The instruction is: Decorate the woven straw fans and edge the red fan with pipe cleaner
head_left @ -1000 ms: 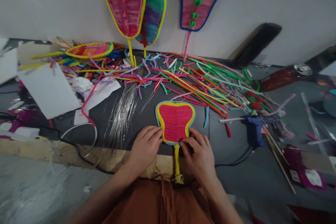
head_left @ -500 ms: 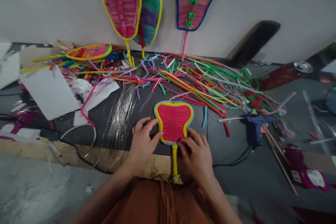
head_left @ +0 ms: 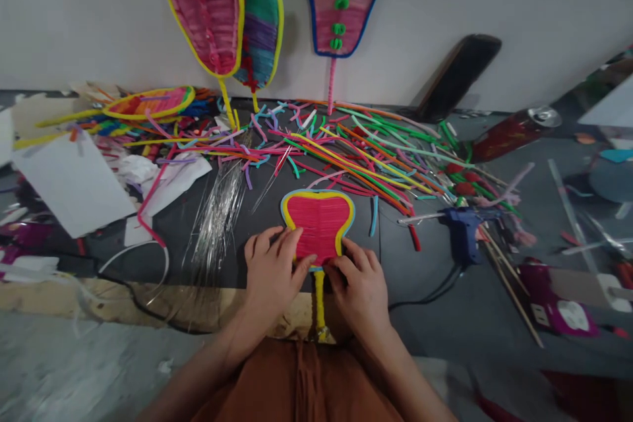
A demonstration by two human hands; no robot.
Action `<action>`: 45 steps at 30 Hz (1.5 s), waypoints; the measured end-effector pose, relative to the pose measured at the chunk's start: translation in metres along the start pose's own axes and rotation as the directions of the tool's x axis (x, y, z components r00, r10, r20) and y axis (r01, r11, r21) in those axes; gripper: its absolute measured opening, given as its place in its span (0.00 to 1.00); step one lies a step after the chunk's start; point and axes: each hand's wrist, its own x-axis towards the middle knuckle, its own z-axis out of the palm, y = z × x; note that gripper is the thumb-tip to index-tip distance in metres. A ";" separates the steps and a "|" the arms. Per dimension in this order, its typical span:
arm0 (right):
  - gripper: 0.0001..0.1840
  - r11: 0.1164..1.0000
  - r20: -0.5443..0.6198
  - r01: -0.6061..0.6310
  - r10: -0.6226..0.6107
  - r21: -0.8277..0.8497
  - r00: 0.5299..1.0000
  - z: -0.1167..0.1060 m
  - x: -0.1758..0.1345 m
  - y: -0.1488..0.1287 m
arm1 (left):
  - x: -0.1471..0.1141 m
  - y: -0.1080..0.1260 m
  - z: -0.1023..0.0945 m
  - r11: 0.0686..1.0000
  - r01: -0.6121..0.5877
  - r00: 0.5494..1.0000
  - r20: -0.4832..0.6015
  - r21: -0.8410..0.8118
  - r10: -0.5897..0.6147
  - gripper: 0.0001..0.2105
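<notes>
A small hand fan made of pipe cleaners (head_left: pixel 318 221) lies on the dark table in front of me. Its face is pink, with a yellow and light blue rim and a yellow handle (head_left: pixel 320 303) pointing toward me. Around its lower left edge my left hand (head_left: pixel 271 270) is closed, with thumb and fingertips resting on the pink face. My right hand (head_left: pixel 362 280) grips the lower right edge, thumb and index finger close together near the top of the handle. The undersides of the fingers are hidden.
Loose coloured pipe cleaners (head_left: pixel 356 158) are heaped behind the fan. Silver wires (head_left: pixel 217 217) lie to the left, beside white paper (head_left: pixel 74 181). A blue glue gun (head_left: pixel 462 231) and a red can (head_left: pixel 514 135) stand at right. Finished fans (head_left: pixel 208 20) lean on the wall.
My left hand has shifted inward, its fingers and thumb reaching further onto the pink face. My right hand still holds the lower right edge. The whole view has moved slightly right.
</notes>
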 end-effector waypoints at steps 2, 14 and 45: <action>0.09 1.000 -0.001 0.004 -0.004 -0.012 1.000 -0.001 0.000 -0.001 | -0.001 0.003 0.001 0.999 -0.048 0.999 0.008 0.017 0.048 0.22; 0.09 0.994 0.052 0.080 -0.076 -0.073 0.996 -0.006 0.003 -0.005 | -0.003 0.006 0.002 0.989 0.061 0.998 -0.010 -0.132 -0.063 0.19; 0.07 0.967 0.113 0.020 0.009 -0.254 0.994 -0.008 -0.003 -0.020 | -0.011 -0.021 -0.001 0.999 -0.028 0.999 0.034 0.038 0.027 0.17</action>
